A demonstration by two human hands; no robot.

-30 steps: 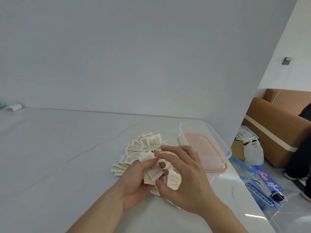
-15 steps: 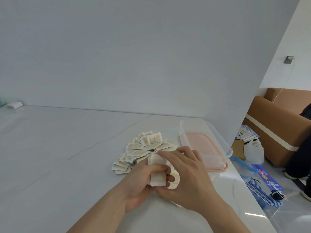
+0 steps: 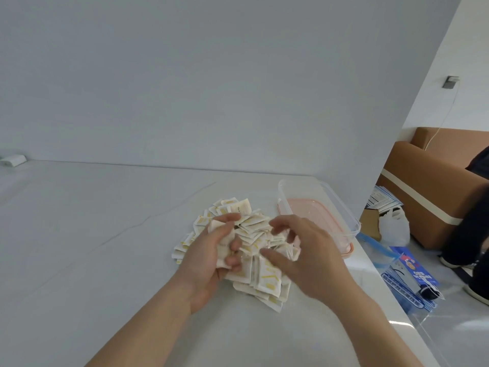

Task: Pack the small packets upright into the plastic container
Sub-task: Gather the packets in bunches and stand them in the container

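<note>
Left hand grip curled round small bundle of packets; right hand fingers loosely spread over loose pile on bench, holding nothing clear; plastic container just right of pile, no packets visible inside; risk: bundle fans or slips, packets land flat; yellow print on packets unreadable.

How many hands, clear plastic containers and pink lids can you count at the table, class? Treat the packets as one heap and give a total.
Hands: 2, the left hand and the right hand
Clear plastic container: 1
Pink lid, under the container: 1
Heap of packets: 1, too many to count singly
Total: 5
</note>
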